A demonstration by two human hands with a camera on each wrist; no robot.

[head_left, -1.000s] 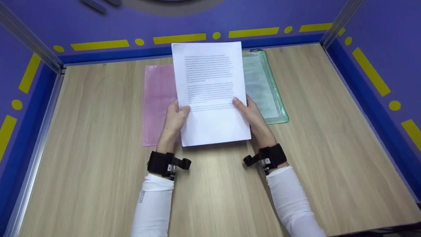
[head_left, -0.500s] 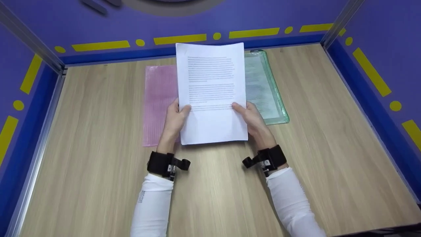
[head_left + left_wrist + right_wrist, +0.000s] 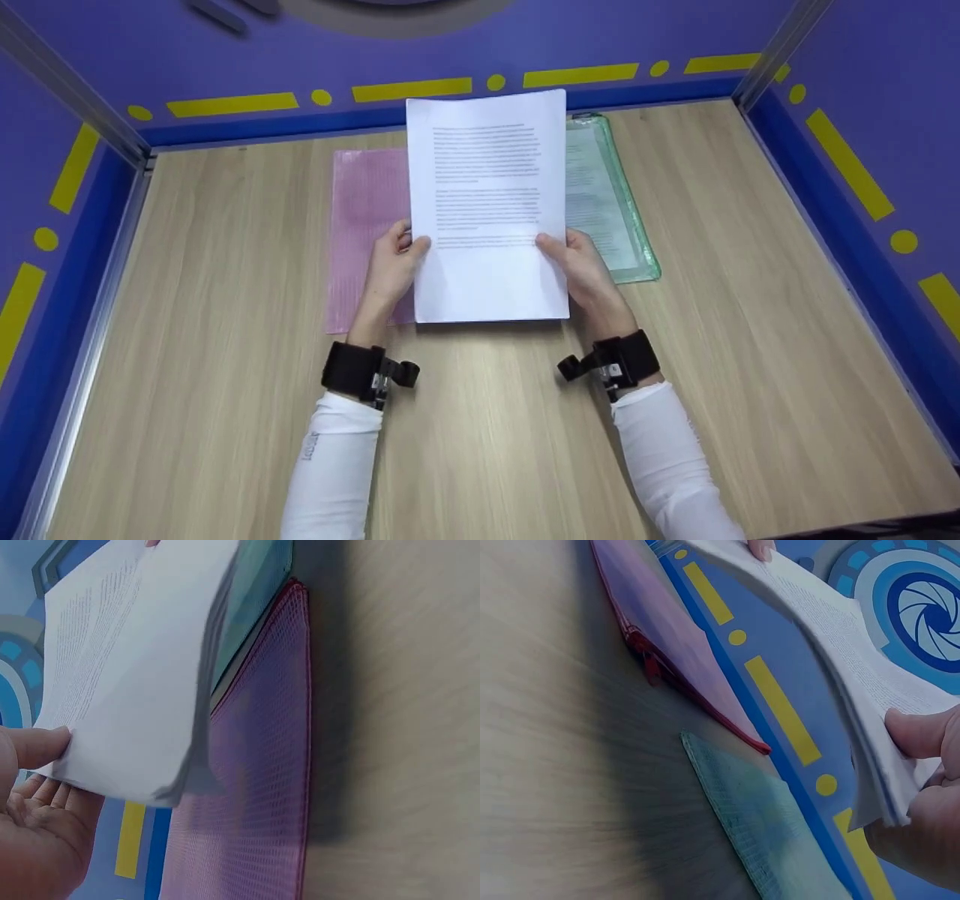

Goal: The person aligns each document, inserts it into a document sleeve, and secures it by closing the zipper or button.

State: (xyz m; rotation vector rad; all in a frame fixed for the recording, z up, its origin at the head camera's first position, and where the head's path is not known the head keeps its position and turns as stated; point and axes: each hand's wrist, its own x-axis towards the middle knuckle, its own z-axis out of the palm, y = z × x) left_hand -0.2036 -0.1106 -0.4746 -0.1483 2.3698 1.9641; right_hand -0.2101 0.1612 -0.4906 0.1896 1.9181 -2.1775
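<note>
A stack of printed paper sheets (image 3: pixel 487 180) is held up above the table by both hands, its top sheet carrying lines of text over a blank lower part. My left hand (image 3: pixel 391 262) grips its left edge, thumb on the front and fingers behind. At the opposite edge, my right hand (image 3: pixel 585 266) pinches the stack the same way. Behind the paper lies a pink mesh zip pouch (image 3: pixel 364 195), partly covered from view. A green zip pouch (image 3: pixel 622 217) with a printed sheet inside lies on the right, also partly hidden.
The wooden table (image 3: pixel 225 360) extends around the pouches. Blue and purple panels (image 3: pixel 247 60) with yellow marks wall it in at the back and both sides. In the right wrist view, the pink pouch's red zipper pull (image 3: pixel 652 669) shows.
The paper stack has shifted slightly to the right, and its lower edge has risen a little. My left hand has moved slightly left along with its wrist. The pouches stay put.
</note>
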